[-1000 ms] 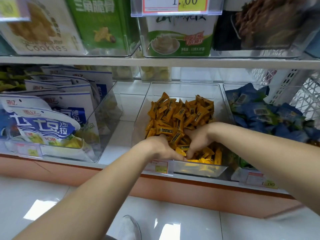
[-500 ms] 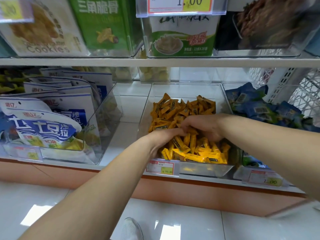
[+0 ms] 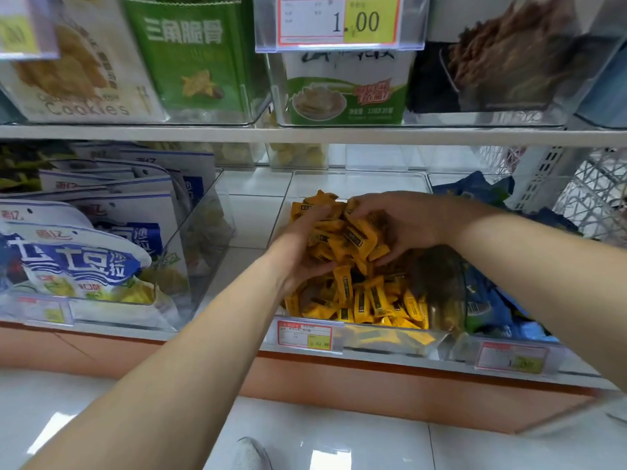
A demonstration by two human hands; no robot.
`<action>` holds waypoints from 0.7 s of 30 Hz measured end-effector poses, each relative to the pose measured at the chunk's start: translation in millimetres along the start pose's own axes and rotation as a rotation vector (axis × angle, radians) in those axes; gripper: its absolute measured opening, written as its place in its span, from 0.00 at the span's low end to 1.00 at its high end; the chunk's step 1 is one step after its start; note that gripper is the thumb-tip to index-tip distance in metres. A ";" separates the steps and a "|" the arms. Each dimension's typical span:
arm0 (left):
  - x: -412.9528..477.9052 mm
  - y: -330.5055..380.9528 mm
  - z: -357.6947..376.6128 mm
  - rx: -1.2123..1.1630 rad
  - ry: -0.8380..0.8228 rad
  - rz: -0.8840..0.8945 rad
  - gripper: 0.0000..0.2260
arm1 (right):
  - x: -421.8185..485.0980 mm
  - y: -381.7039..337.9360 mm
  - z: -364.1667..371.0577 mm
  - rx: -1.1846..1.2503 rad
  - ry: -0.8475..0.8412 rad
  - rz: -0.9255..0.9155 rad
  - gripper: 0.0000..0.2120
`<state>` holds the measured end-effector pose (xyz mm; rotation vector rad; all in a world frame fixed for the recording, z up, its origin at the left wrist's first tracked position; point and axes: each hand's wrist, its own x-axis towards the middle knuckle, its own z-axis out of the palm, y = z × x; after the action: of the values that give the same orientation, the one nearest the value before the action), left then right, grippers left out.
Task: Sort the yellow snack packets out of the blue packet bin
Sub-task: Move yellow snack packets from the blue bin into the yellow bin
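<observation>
On the lower shelf (image 3: pixel 251 212), a clear bin (image 3: pixel 356 181) sits in the middle, with a bin of blue packets (image 3: pixel 488 300) just beside it on the right. The yellow snack packets (image 3: pixel 373 300) fill the clear bin, mostly heaped toward its front. The left hand (image 3: pixel 302 242) and right hand (image 3: pixel 400 225) face each other over the pile, fingers curled round a bunch of yellow packets cupped between them.

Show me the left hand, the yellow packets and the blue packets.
left hand (image 3: pixel 298 240), head view, back of the hand
yellow packets (image 3: pixel 369 300), head view, loose ones at the bin's front
blue packets (image 3: pixel 475 189), head view, the rearmost packet's wrapper
</observation>
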<state>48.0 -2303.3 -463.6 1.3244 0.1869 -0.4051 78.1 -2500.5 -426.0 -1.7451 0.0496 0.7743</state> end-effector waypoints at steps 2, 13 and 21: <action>-0.7 5.4 0.5 0.101 0.039 0.018 0.20 | -5.4 -1.4 -4.7 -0.078 0.019 -0.036 0.24; -19.3 -17.1 -3.3 1.316 0.014 0.558 0.18 | -34.9 15.9 21.6 -1.272 0.569 -0.234 0.18; -16.1 -26.1 -10.6 1.557 -0.239 0.370 0.16 | -17.4 35.6 29.7 -1.641 0.072 -0.309 0.17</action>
<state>24.0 -2295.1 -483.9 2.7332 -0.7296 -0.3669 35.9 -2492.3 -450.6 -3.1629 -1.0512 0.4550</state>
